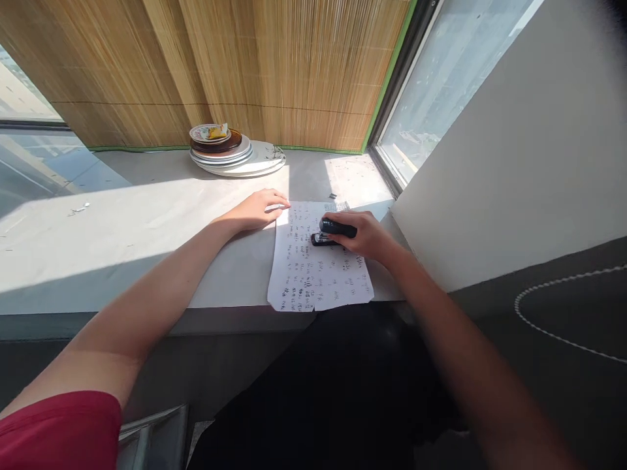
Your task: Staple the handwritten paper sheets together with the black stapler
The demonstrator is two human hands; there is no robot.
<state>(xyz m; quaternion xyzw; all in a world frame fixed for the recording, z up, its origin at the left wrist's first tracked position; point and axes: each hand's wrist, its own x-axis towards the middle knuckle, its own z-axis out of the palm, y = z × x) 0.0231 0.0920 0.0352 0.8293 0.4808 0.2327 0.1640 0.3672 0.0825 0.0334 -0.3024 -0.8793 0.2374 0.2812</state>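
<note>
Both of my hands were on the sunlit ledge [147,222]. My right hand [365,236] was closed around a black stapler [334,232], which lay on the upper part of a sheet of paper [318,267] covered in handwriting. My left hand [259,207] lay flat and open, holding nothing, its fingertips touching the sheet's top left corner. The paper lay on the ledge with its lower edge at the ledge's front rim. Just beyond the paper's top edge sat a few loose staples [334,196]. Farther back, a stack of plates [230,155] stood against a bamboo blind [274,72], the top plate holding something yellow. A white wall [514,143] rose at my right.
</note>
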